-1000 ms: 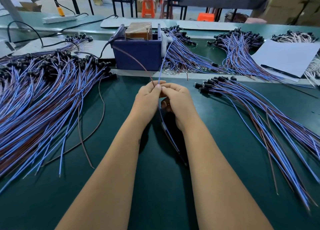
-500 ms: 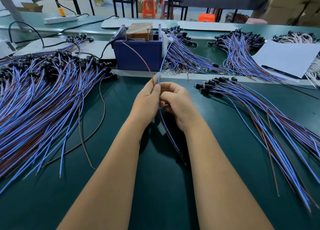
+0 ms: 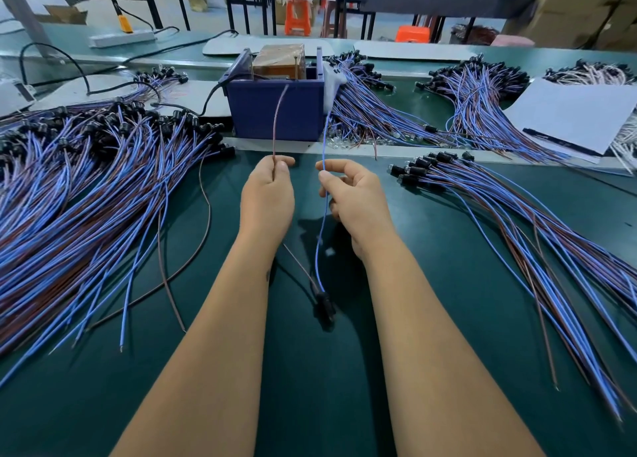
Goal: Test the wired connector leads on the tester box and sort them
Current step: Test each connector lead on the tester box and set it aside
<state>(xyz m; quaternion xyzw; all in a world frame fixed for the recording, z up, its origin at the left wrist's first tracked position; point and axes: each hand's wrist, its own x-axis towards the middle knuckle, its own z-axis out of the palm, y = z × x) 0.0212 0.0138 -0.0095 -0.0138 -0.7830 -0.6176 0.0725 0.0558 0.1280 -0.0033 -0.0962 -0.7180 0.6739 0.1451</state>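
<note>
Two thin wires, brown (image 3: 275, 125) and blue (image 3: 323, 215), one black connector (image 3: 324, 303)

Tester box (image 3: 277, 111): blue, upright, far edge of mat. One lead: brown wire (image 3: 278, 118) and blue wire (image 3: 322, 222) reach up to box, black connector (image 3: 324, 305) on mat.

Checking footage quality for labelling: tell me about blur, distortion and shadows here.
Head view: wide-angle bending curves the far benches; left hand, right hand and pinched wires look sharp; frame edges are softer; soft shadows under the dangling black connector on the green mat.
</note>
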